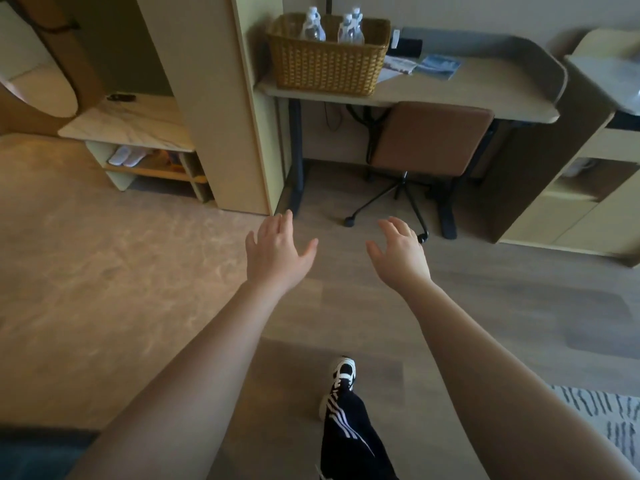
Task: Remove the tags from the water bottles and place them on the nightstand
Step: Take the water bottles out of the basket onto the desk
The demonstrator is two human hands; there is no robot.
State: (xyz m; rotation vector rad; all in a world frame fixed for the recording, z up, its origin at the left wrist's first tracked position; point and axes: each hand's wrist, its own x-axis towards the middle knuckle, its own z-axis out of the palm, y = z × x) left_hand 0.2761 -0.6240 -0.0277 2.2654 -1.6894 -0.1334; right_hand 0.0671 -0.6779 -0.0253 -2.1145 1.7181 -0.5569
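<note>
Several clear water bottles (pixel 313 27) with white caps stand upright in a woven yellow basket (pixel 325 69) on the left end of a desk (pixel 478 88) ahead of me. No tags can be made out on them from here. My left hand (pixel 275 252) and my right hand (pixel 401 251) are stretched out over the floor, well short of the desk. Both are empty with fingers spread.
A brown swivel chair (pixel 431 140) is tucked under the desk. Leaflets (pixel 436 65) and a dark device (pixel 408 45) lie beside the basket. A tall panel (pixel 221 98) divides the desk from a marble-topped shelf unit (pixel 131 123) holding slippers. A cabinet (pixel 585 188) stands right; my shoe (pixel 343 372) steps forward.
</note>
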